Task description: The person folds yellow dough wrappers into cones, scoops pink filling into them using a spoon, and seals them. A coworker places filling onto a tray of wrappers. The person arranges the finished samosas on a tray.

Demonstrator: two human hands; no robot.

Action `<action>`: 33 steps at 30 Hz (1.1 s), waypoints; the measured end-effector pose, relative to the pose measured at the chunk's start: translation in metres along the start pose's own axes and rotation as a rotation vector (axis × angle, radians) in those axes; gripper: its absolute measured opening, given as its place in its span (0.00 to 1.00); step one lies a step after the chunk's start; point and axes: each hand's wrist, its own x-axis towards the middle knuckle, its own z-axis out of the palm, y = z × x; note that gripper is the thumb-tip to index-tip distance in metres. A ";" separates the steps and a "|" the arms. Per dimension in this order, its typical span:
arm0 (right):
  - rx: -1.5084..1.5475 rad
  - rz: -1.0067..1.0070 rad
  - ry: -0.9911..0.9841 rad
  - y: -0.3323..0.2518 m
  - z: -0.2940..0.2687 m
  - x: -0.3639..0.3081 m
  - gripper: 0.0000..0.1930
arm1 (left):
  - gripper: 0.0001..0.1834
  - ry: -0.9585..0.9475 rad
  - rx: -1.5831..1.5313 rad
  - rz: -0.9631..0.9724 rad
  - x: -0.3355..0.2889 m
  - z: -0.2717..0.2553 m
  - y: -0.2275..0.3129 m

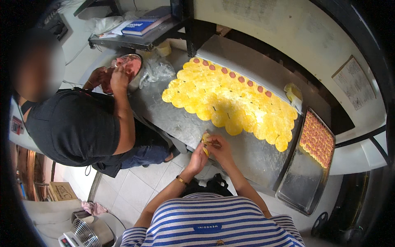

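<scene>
Over the near edge of the metal table, my left hand [198, 159] is closed around a small stack of yellow dough wrappers [204, 140]. My right hand [220, 149] meets it there, its fingers bent and pinching at the top of the same stack. Just beyond both hands, many round yellow wrappers [197, 99] lie overlapped in a wide sheet on the table. Small reddish meat rounds [233, 75] sit in a line along the sheet's far edge.
At the left, a co-worker in black [78, 127] handles red meat in a bowl [133, 61]. A clear plastic bag [157, 71] lies beside it. On the right, a metal tray [302, 187] holds meat-topped wrappers [317, 138]. A shelf [135, 41] carries books; a fan [84, 230] stands lower left.
</scene>
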 end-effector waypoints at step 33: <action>0.971 0.319 0.425 0.036 -0.094 -0.021 0.14 | 0.23 0.342 -0.150 -0.116 -0.005 -0.040 0.020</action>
